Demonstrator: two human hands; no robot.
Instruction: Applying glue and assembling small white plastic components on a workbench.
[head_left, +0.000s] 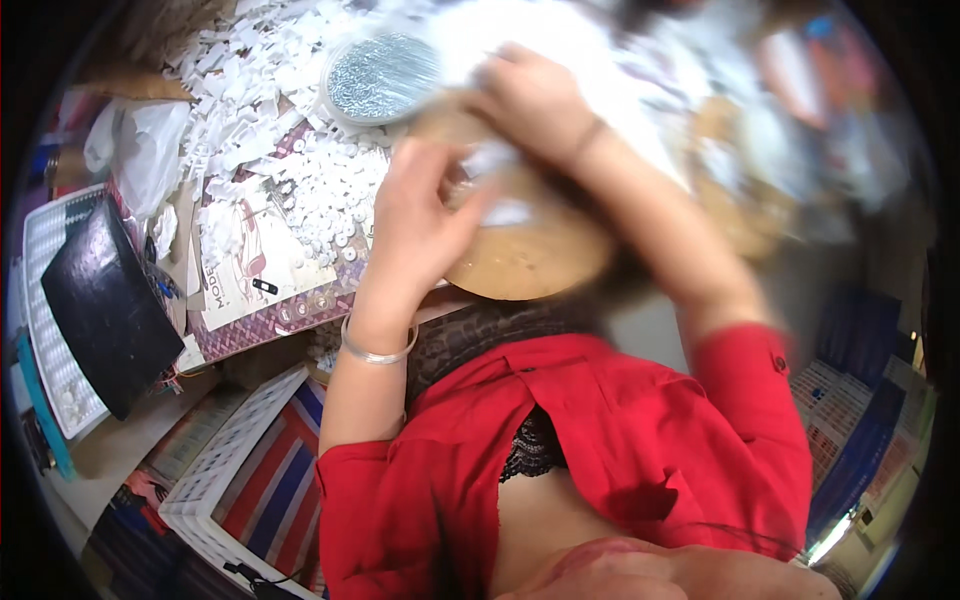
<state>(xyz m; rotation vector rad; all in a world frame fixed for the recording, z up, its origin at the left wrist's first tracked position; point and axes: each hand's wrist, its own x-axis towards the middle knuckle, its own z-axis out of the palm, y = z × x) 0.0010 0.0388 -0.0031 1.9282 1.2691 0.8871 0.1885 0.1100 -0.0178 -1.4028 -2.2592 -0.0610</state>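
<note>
A round brown board (540,265) lies in front of me at the table's edge, with small white plastic pieces (508,213) on it. At the board's left side, my left hand (425,215) has its thumb spread apart from the bent fingers, and a bangle circles its wrist. Its fingertips come close to a white piece (490,158), and no grip on it can be seen. My right hand (535,100) is over the board's far side, its fingers bent and smeared by motion. Whether it holds anything is not visible. Just beyond my left hand stands a round tub of small shiny metal pins (385,80).
Loose white strips (240,75) and small white round parts (320,200) cover the table's left side. A black tray (112,300) leans over a white basket (60,390) at far left. A striped crate (255,490) stands below; blurred bags lie at right.
</note>
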